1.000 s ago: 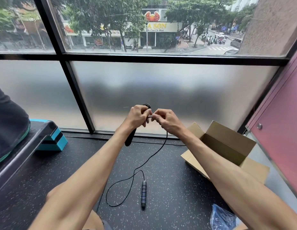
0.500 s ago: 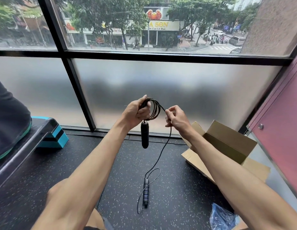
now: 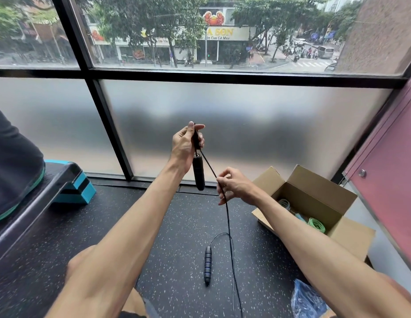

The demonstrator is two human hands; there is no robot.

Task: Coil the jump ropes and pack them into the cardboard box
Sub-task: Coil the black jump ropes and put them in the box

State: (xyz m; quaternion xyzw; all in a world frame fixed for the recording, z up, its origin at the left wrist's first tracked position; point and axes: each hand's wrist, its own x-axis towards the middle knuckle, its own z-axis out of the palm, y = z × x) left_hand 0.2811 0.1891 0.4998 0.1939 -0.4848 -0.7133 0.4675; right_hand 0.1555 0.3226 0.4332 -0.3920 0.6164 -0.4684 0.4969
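Observation:
My left hand (image 3: 185,143) is raised in front of the frosted window and grips the coiled part of a black jump rope, with one black handle (image 3: 198,173) hanging below it. My right hand (image 3: 233,185) is lower and to the right, pinching the black cord (image 3: 228,216) that runs down to the floor. The rope's other handle (image 3: 207,263), black with blue rings, lies on the dark speckled floor. An open cardboard box (image 3: 319,191) stands to the right, with green and pale coiled ropes (image 3: 316,224) inside.
A black and teal step platform (image 3: 69,184) sits at the left by the window. A blue plastic bag (image 3: 306,299) lies at the lower right near the box. A pink wall panel (image 3: 388,180) bounds the right side.
My left hand has risen and turned the coil edge-on. My right hand has slid down the cord, away from the left. The floor handle has been dragged nearer the box side.

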